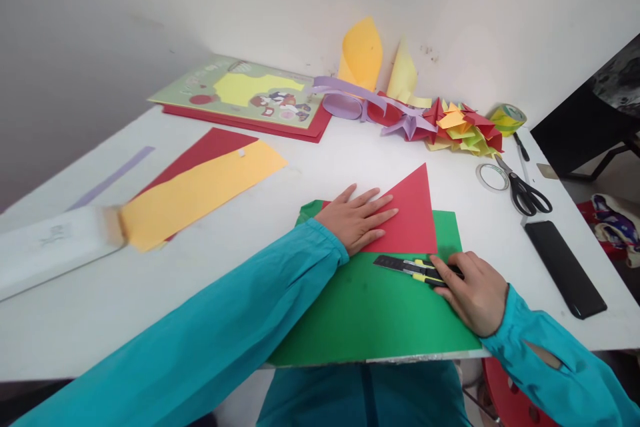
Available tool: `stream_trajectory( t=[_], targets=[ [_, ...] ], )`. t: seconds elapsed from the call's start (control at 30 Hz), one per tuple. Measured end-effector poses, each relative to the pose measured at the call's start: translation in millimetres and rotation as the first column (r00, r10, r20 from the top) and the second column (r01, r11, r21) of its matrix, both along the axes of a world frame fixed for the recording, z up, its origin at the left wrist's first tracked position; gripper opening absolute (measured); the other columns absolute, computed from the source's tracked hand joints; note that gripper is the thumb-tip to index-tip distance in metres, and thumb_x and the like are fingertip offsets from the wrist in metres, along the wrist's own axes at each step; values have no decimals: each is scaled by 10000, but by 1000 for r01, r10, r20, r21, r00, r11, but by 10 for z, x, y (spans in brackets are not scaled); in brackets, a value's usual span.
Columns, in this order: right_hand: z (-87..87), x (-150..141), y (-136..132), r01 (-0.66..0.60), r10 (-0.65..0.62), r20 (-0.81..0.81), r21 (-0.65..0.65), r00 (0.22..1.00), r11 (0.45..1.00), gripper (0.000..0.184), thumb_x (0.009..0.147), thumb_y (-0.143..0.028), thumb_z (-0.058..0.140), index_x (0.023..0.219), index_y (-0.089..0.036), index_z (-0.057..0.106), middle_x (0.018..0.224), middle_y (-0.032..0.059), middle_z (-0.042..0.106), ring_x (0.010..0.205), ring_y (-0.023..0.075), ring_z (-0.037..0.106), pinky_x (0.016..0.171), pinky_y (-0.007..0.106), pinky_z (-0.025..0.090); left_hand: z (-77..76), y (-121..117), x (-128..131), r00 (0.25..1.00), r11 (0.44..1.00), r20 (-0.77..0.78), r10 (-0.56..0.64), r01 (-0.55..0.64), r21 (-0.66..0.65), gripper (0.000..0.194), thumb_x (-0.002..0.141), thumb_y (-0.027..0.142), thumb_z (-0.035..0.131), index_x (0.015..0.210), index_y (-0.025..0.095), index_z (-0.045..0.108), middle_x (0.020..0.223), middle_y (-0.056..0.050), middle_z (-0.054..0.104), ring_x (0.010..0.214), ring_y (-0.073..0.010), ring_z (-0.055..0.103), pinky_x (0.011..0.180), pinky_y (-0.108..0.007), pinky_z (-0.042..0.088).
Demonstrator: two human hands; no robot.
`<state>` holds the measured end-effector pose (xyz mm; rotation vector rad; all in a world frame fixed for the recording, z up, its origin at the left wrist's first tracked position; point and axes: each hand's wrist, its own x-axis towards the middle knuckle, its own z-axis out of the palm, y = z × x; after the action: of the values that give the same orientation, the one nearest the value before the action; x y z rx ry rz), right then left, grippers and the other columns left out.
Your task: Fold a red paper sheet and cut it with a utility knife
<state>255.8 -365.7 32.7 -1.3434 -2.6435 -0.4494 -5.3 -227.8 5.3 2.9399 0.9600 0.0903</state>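
Note:
My left hand (356,217) lies flat with fingers spread on a red sheet of paper (413,220), which shows a pointed, triangular corner. Beneath it is a larger green sheet (360,313) near the table's front edge. Fingers of my right hand (473,290) are closed round a yellow and black box cutter (407,267). Its dark blade is out and points left, just below the red paper's lower edge, over the green sheet. My palm hides part of the handle.
Black scissors (525,197), a tape ring (493,177) and a black phone-like slab (565,270) lie at right. Folded paper shapes (460,127) line the wall. Orange paper (200,197), a white box (55,247) and a printed pad (235,90) are on the left.

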Motion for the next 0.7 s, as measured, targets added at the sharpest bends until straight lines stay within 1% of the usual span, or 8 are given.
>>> stream_trajectory(
  t=[0.1,0.17,0.27,0.33,0.43,0.5,0.6,0.7],
  targets=[
    [-38,69,-42,8,-11,-83,-29,996,1000,412,935,-366,399,1253,-133,518,893,102,526,758,202,470,629,321,427,-17,8,-5,999,1000,37,2,-2,-7,559,955,528,145,1447,276,227,1521,-6,244,1404,-241,177,1113,-516,59],
    [-52,176,-50,36,-41,-156,-32,987,999,421,936,-346,399,1293,-139,485,927,106,525,793,202,483,663,322,447,-28,9,-18,997,1000,80,1,-1,-2,644,924,602,165,1455,241,212,1508,-43,282,1396,-251,200,1117,-509,56],
    [-47,383,17,149,-144,-194,15,970,989,422,930,-322,418,1300,-130,486,910,106,524,793,200,490,663,314,456,6,-4,-48,989,999,143,-25,21,26,824,842,728,235,1447,169,240,1464,-118,359,1363,-286,264,1121,-502,66],
    [-42,506,107,213,-201,-183,49,962,976,411,926,-332,429,1259,-113,527,877,106,529,780,207,488,654,323,450,57,-19,-65,984,998,174,-37,28,53,881,803,762,296,1431,145,279,1394,-155,437,1302,-303,350,1106,-501,123],
    [-67,620,259,246,-231,-157,78,960,966,411,931,-360,419,1208,-97,572,854,109,539,762,207,484,649,327,442,127,-32,-65,976,998,211,-48,37,59,870,789,732,401,1423,146,294,1268,-163,516,1157,-300,465,1024,-478,268],
    [-104,656,355,260,-247,-139,91,959,961,422,928,-376,425,1199,-92,582,843,107,543,748,205,482,649,324,436,145,-33,-49,968,998,246,-59,50,44,888,771,704,476,1434,152,264,1189,-156,534,1069,-294,497,958,-461,331],
    [-156,678,471,263,-251,-118,102,961,959,437,920,-406,432,1198,-107,588,818,95,541,717,196,473,631,311,422,140,-40,-25,939,997,334,-78,72,30,939,737,663,574,1455,190,199,1104,-134,520,981,-282,504,887,-451,379],
    [-162,664,523,258,-246,-123,90,961,962,442,921,-417,416,1193,-117,596,816,95,537,716,196,469,634,313,418,120,-73,-23,898,997,434,-77,74,23,935,734,601,631,1462,267,149,1105,-109,477,976,-273,489,863,-441,410]
  ],
)
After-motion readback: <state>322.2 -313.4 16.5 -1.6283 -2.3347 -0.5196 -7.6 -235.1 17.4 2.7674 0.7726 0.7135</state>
